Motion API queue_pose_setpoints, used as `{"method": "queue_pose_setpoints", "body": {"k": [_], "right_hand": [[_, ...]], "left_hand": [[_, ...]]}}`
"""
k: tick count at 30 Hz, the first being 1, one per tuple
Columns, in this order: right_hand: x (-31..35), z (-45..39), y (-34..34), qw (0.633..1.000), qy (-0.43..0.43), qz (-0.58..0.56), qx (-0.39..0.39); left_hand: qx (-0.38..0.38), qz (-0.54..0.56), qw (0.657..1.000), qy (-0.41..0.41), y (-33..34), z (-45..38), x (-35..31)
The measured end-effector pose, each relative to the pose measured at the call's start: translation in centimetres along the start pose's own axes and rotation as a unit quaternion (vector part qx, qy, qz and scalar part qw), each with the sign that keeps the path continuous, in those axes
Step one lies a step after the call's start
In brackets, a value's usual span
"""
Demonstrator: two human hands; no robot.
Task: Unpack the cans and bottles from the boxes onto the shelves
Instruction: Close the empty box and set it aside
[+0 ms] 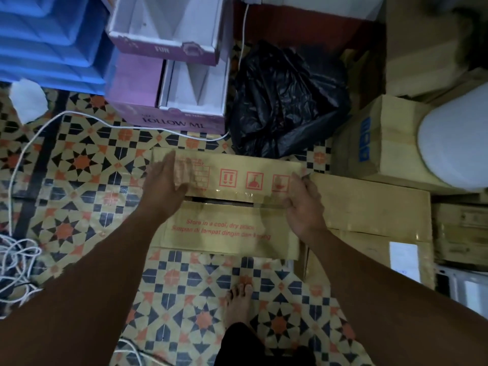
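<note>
on the patterned tile floor (87, 165), near its middle, a taped cardboard box (227, 207) is lying with its top flaps starting to part along a dark centre seam. left hand (169, 178) is resting flat, fingers straight, over the far flap's left end; right hand (303, 204) is curling its fingers around the box's right edge at the seam, apparently pinching tape or flap. cans or bottles are not showing; they are judged to be sitting inside this box.

risk: clear tape is spanning the seam, so a hard pull is likely to tear the flap or jerk the box sideways into the brown cartons (369, 215) touching its right side. a bare foot (239, 305) is standing near the box's front edge, exposed if the box slides.

room: open floor is lying to the box's left and front; a black plastic bag (285, 101) is crowding the far edge, and a white cable (34, 136) is trailing across the left.
</note>
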State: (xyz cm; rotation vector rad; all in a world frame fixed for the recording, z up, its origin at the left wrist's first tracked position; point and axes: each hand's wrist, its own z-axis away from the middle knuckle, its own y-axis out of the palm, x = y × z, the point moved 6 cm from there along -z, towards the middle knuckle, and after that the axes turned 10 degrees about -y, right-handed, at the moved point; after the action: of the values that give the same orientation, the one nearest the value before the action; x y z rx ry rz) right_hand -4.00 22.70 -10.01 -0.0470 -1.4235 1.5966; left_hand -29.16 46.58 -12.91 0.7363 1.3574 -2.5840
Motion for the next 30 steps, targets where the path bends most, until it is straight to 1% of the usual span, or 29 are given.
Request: {"method": "queue_pose_setpoints", "body": {"k": [2,3,7,9,12,16,19,23,26,30], "right_hand": [[1.6,0.9,-2.4,0.999,-0.041,0.003,-0.011],[2.4,1.7,-4.0,0.998,-0.057,0.006,-0.017],[4.5,5.6,-11.0,0.992,-0.107,0.002,-0.071],[4.9,8.5,-15.2,0.986,-0.126,-0.010,-0.112],[4.0,14.1,-22.7,0.962,-0.171,-0.056,-0.207],[0.1,23.7,-33.5,0.937,-0.166,-0.063,-0.301],[-4.2,32.5,-41.7,0.911,-0.158,-0.045,-0.378],[-10.8,44.7,-52.1,0.879,-0.116,-0.028,-0.461],[-14.8,53.5,-58.6,0.847,-0.095,0.005,-0.523],[-19.3,62.6,-64.7,0.822,-0.052,0.038,-0.566]], "left_hand": [[-0.041,-0.042,0.998,0.031,-1.3,2.5,-4.1],[-0.060,-0.046,0.996,0.050,-1.9,4.1,-6.2],[-0.103,0.019,0.987,0.126,-3.8,11.7,-15.3],[-0.105,0.046,0.979,0.167,-3.5,16.1,-20.4],[-0.095,0.073,0.962,0.245,-2.5,23.6,-28.8],[-0.074,0.125,0.923,0.355,0.1,35.1,-40.3],[-0.038,0.148,0.893,0.424,3.2,44.9,-49.1],[0.008,0.170,0.835,0.523,7.4,59.1,-59.9],[0.039,0.174,0.801,0.571,10.0,68.9,-65.9],[0.077,0.175,0.765,0.615,12.5,79.2,-71.9]]}}
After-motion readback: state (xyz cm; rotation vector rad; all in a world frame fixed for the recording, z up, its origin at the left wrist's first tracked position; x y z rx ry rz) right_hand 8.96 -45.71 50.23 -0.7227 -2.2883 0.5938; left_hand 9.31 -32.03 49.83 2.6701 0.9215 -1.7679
